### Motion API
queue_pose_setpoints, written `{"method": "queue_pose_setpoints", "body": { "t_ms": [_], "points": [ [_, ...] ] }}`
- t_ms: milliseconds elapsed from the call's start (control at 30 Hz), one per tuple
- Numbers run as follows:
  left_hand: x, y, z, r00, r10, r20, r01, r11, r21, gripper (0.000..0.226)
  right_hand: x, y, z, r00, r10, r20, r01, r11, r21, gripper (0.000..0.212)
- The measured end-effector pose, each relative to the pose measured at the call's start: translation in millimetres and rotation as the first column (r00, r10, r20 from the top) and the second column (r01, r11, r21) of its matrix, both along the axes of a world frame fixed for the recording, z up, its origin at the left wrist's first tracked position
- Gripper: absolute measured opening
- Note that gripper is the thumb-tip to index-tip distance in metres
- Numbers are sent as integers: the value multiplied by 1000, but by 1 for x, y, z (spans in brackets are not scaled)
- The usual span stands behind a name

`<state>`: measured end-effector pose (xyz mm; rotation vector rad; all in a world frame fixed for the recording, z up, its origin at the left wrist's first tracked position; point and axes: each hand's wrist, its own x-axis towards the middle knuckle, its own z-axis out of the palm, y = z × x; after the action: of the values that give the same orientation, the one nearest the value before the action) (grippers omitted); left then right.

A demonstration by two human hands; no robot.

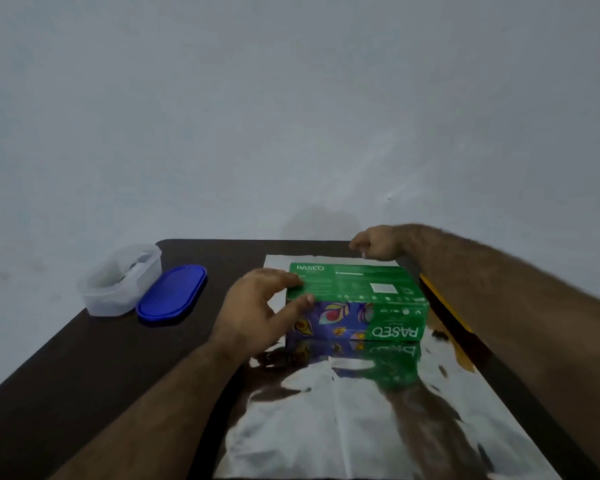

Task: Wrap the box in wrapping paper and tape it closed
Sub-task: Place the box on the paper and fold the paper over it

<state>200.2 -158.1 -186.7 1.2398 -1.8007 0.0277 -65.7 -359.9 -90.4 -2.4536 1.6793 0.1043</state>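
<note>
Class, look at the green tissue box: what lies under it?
The green cardboard tissue box sits on a shiny silver wrapping sheet spread over the dark table. The part of the sheet directly beneath the box is covered.

Mirror-glossy foil wrapping paper (361, 427), printed cardboard box (357, 289)
</note>
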Motion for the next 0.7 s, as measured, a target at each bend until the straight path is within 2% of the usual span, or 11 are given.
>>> {"method": "queue_pose_setpoints", "body": {
  "t_ms": [200, 333, 500, 600, 700],
  "points": [
    [2, -2, -1, 999, 20, 25, -19, 1000, -14, 55, -13, -27, -18, 997, 17, -70, -12, 997, 75, 59],
    [1, -3, -2, 1000, 7, 2, -7, 999, -44, 54, -24, -37, -31, 1000, -11, -27, 14, 990, 138, 71],
    [0, -1, 1, 997, -16, -77, 14, 1000, -19, 55, -37, -29, -31, 993, 59, 103, -62, 998, 24, 60],
    [-4, 4, 2, 992, -21, -121, 22, 1000, 2, 57, -46, -3, -24, 989, 33, 141, -54, 988, 148, 51],
    [-6, 8, 5, 990, -12, -138, 15, 1000, 20, 56, -53, 9, -27, 996, 6, 94, -20, 989, 147, 39]
  ]
}}
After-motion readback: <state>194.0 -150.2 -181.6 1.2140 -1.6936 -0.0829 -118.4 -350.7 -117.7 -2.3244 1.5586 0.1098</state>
